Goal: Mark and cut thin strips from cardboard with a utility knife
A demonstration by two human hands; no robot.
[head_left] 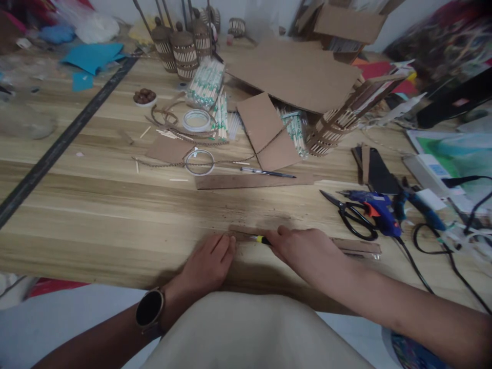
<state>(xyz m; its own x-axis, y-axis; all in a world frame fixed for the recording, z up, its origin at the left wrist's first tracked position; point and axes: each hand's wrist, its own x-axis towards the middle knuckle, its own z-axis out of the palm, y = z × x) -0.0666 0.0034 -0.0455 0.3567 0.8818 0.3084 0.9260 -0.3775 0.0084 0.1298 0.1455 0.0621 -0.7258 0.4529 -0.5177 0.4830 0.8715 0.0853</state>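
A narrow brown cardboard strip (240, 232) lies near the front of the wooden table. The fingers of my left hand (211, 260) are pressed together, with their tips holding down its left end. In my right hand (303, 251) is a yellow and black utility knife (264, 240), its blade pointing left and touching or just above the strip. My right fingers are closed around the handle. More brown cardboard strip (357, 247) shows to the right, partly behind my right forearm. Small brown crumbs lie around the strip.
Scissors (349, 212) and a blue glue gun (374, 207) lie at right with cables. Beyond my hands are a long cardboard strip (230, 181), a pen (268, 172), tape rolls (196, 120) and cardboard sheets (292, 72). A black metal ruler (69, 133) crosses the left side.
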